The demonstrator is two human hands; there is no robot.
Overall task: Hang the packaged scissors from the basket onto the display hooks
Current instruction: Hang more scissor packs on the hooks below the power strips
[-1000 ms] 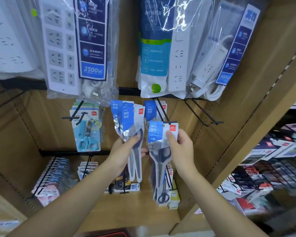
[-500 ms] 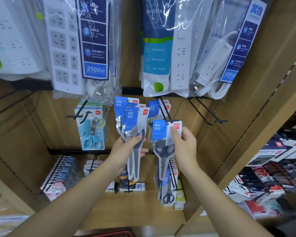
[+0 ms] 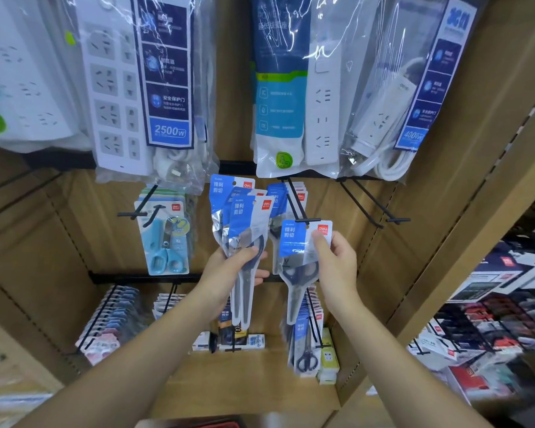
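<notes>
The hook juts from the wooden back panel and ends in a short crossbar. Just under that crossbar the right hand holds one pack of dark-handled scissors upright, blades pointing down. Its fingers pinch the pack's top right corner, thumb on the front over the red logo and the rest curled behind. The pack's punched hole sits right below the hook's tip. I cannot tell whether the two touch, and the hole is not threaded on as far as shows.

Further back along the hook, hung packs of the same kind sit in a stack against the panel.

Left of the hook, the left hand grips three more packs fanned out, blue headers up. Its fingers are curled round their middles, thumb across the front and fingertips showing past the right edge.

Further left of the hook, pale blue scissors on a card hang from their own peg. Right of the hook, a second hook sticks out. Above the hook, bagged power strips hang in a row. Below the hook, lower packs of scissors hang on another peg.
</notes>
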